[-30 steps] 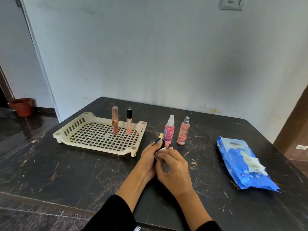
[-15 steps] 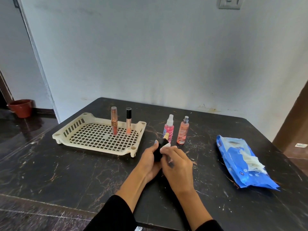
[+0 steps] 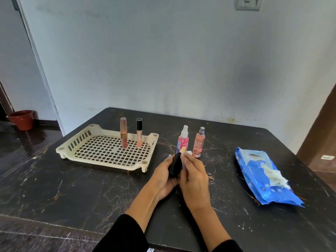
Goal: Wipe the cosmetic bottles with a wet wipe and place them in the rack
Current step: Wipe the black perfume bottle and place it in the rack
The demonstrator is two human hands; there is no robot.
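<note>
Head view: left hand (image 3: 164,176) wrapped around black bottle (image 3: 175,164), right hand (image 3: 195,176) pinching wet wipe (image 3: 188,154) against its yellow-tipped top. Beyond the hands, two pink spray bottles (image 3: 183,141) upright; rack (image 3: 101,160) left of the hands, holding two tubes (image 3: 124,135). Wipes pack (image 3: 261,177) right of the right hand.

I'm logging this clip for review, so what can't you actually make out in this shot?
Head view only:
- Black bottle: lower body hidden by left hand and right hand.
- Wet wipe: mostly behind right fingers.
- Spray bottle label: too small.
- Wall switch: cut by top edge.
</note>
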